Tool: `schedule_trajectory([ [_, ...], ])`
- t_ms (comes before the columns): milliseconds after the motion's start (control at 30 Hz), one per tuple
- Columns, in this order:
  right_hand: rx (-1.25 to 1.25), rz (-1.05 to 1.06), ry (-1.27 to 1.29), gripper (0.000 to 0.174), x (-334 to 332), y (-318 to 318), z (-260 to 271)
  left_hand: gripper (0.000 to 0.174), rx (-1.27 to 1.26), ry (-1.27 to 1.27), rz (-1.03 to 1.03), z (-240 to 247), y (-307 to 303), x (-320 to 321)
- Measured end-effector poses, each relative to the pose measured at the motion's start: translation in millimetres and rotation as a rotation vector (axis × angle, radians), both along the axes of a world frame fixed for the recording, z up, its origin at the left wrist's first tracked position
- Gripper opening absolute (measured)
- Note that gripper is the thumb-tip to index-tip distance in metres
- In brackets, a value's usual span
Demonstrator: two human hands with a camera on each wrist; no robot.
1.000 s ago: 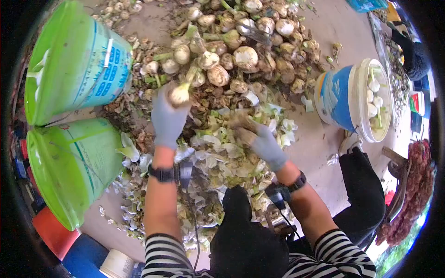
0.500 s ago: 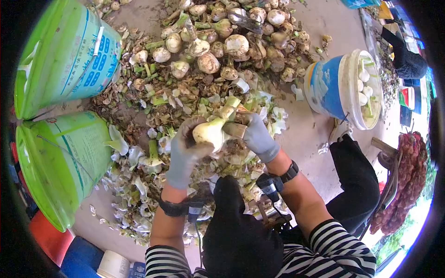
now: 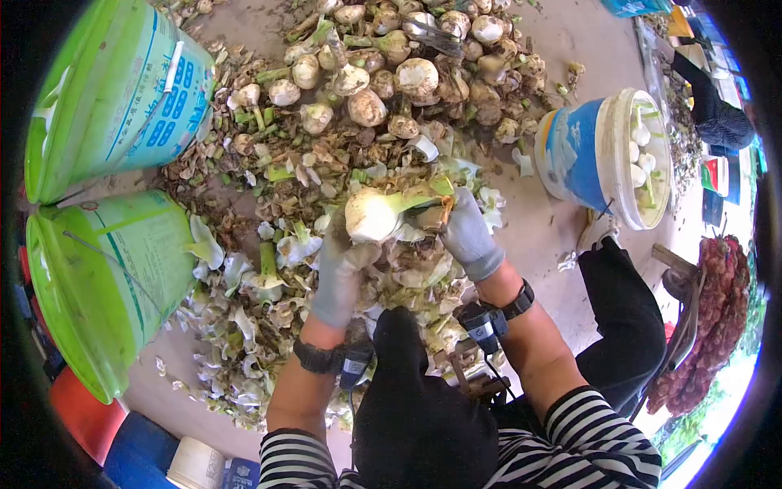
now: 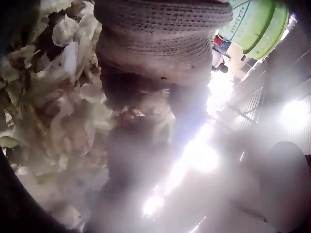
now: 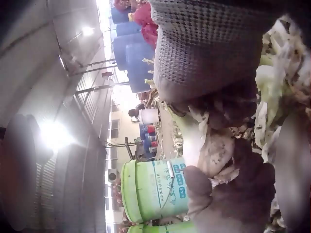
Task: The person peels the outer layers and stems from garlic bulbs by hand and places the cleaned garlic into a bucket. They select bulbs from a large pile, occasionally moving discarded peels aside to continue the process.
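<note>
A pale garlic bulb (image 3: 372, 216) with a thick green stem lies across my gloved left hand (image 3: 340, 261), whose fingers grip it from below. At the stem's far end my gloved right hand (image 3: 468, 236) pinches a strip of brownish skin (image 3: 446, 209). In the right wrist view, dark-stained fingers of both hands meet around the bulb (image 5: 216, 154), with loose skin hanging from it. The left wrist view shows the glove's knit cuff (image 4: 160, 24), and the palm hides the bulb. Below both hands spreads a heap of peeled skins (image 3: 252, 326).
Unpeeled garlic bulbs (image 3: 415, 77) are piled ahead. Two green buckets (image 3: 122, 106) stand at the left. On the right, a white-and-blue bucket (image 3: 582, 159) holds white bulbs. A red net sack (image 3: 705, 326) hangs farther right, and another person's leg shows at upper right.
The left hand has brought a garlic bulb back from the pile to meet the right hand. The bulb has since turned so its stem points right, and the right hand has taken its skin.
</note>
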State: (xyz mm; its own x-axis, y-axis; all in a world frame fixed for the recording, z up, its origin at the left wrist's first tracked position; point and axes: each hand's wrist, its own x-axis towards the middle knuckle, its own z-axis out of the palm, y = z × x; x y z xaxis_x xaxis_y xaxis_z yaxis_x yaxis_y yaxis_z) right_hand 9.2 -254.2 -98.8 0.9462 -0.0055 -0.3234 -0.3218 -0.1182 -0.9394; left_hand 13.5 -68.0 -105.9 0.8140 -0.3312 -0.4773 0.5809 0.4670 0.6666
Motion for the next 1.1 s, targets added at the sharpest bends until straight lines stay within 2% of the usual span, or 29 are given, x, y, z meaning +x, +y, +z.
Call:
schedule_trajectory([
  [67,0.019,-0.007,0.028,0.022,-3.7,-2.0,-9.6,0.085,0.012,0.016,-0.022,1.9,-3.4,-0.3],
  [133,-0.535,0.24,-0.497,0.021,-13.1,-4.9,-22.4,0.078,0.159,-0.228,0.042,3.2,-10.3,-3.8],
  [167,-0.532,0.242,-0.496,0.021,-17.4,-2.9,-25.4,0.078,0.162,-0.226,0.043,4.1,-7.8,-3.8],
  [233,-0.466,0.231,-0.509,0.022,-26.7,0.3,-29.0,0.08,0.252,-0.319,-0.075,6.8,-2.4,-1.4],
  [267,0.115,-0.061,0.078,0.024,-22.6,9.4,-14.4,0.08,0.253,-0.319,-0.077,9.6,-1.6,-2.0],
  [300,0.116,-0.064,0.079,0.024,-20.4,7.7,-11.4,0.07,0.149,-0.18,-0.043,12.9,-0.5,-3.9],
  [333,-0.015,0.043,-0.059,0.024,-18.5,4.9,-10.3,0.061,0.046,-0.035,-0.01,15.1,1.3,-7.1],
  [367,-0.147,0.154,-0.2,0.024,-17.2,3.5,-7.8,0.061,0.049,-0.031,-0.011,14.7,2.7,-9.6],
  [433,-0.099,0.174,-0.177,0.023,-17.0,1.4,-1.5,0.049,-0.142,0.369,0.123,9.9,3.5,-12.1],
  [467,-0.045,0.203,-0.165,0.024,-16.0,-2.4,-2.0,0.041,-0.143,0.402,0.067,7.1,6.3,-11.8],
  [500,0.012,0.233,-0.149,0.025,-15.5,-4.7,-2.0,0.041,-0.149,0.403,0.07,4.7,8.5,-9.5],
  [567,0.031,0.231,-0.146,0.027,-17.4,-3.8,3.2,0.041,-0.682,0.62,-0.015,1.2,11.1,-2.4],
  [600,0.051,0.216,-0.147,0.028,-18.4,-2.4,5.3,0.041,-0.678,0.622,-0.017,0.7,10.4,-0.6],
  [700,-0.02,0.326,-0.022,0.031,-22.9,-12.3,-7.6,0.05,-0.222,0.451,-0.038,-0.1,5.2,4.3],
  [733,-0.02,0.325,-0.022,0.031,-25.7,-14.5,-10.1,0.05,-0.222,0.45,-0.039,1.2,6.7,4.7],
  [800,0.08,0.238,0.141,0.031,-26.1,-14.5,-5.1,0.054,0.499,0.152,-0.119,4.5,11.4,5.1],
  [833,0.081,0.239,0.14,0.031,-24.7,-12.6,-4.8,0.054,0.5,0.151,-0.117,0.8,11.7,5.5],
  [900,0.13,0.295,0.114,0.031,-25.0,-3.1,-4.8,0.052,0.819,-0.865,-0.411,-11.7,13.2,0.8],
  [933,-0.005,0.348,0.072,0.032,-28.6,2.1,-9.3,0.042,0.725,-0.687,-0.35,-12.4,9.9,-8.4],
  [967,-0.002,0.35,0.064,0.032,-26.6,2.2,-4.2,0.042,0.732,-0.692,-0.348,-4.0,11.6,-4.2],
  [1033,0.132,0.397,0.289,0.034,-24.7,-6.3,10.4,0.04,0.459,-0.063,-0.385,17.2,13.2,7.3],
  [1067,0.036,0.287,-0.324,0.033,-47.1,-16.2,-22.7,0.037,0.314,0.015,-0.175,6.9,21.6,10.2],
  [1100,0.041,0.29,-0.321,0.033,-58.1,-29.2,-22.9,0.034,0.223,0.121,-0.001,4.5,33.3,15.2],
])
